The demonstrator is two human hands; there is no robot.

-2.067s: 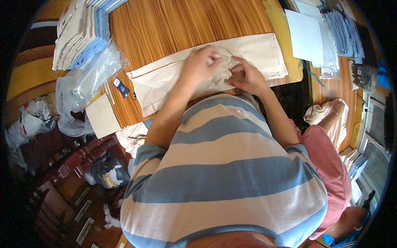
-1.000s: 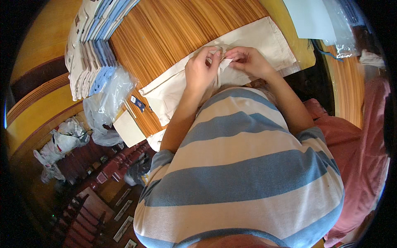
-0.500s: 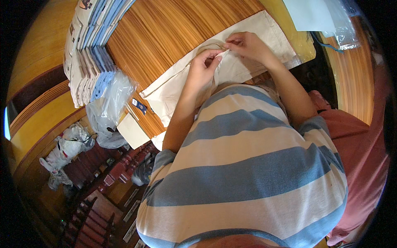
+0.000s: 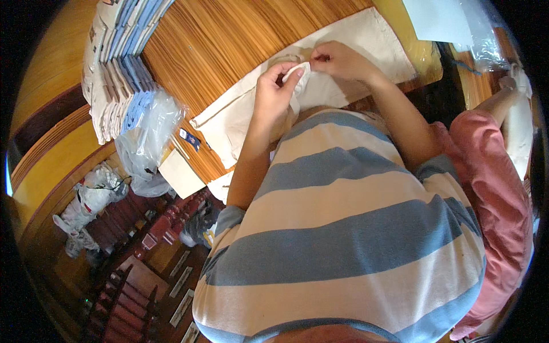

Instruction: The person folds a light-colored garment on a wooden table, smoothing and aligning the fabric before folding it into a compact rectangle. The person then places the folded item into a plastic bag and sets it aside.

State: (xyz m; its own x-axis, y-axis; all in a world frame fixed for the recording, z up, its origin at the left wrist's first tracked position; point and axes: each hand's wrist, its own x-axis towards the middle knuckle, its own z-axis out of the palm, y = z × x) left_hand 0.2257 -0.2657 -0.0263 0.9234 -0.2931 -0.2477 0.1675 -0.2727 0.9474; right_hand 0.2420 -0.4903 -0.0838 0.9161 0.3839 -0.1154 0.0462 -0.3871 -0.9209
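Note:
A cream cloth garment (image 4: 229, 117) lies folded in a long strip across the wood-grain table, close against my body. My left hand (image 4: 274, 94) is closed on it, with a turned-up fold of the cloth between thumb and fingers. Right beside that fold, my right hand (image 4: 340, 62) holds its thumb and fingertips pinched together. Whatever sits in that pinch is too small to tell. A loop of the same cloth hangs below my left hand toward my striped shirt.
Tall stacks of folded cream and blue garments (image 4: 123, 74) stand at the left, with clear plastic bags (image 4: 151, 137) beside them. A dark tag (image 4: 190, 140) and a cream card (image 4: 180, 173) lie near the table edge. Another person in red clothing (image 4: 494, 166) is close at the right.
My left hand has turned up a pale fold of the cloth, and my right fingertips have shifted slightly. At the right, the other person's arm and a pale cloth have come into view.

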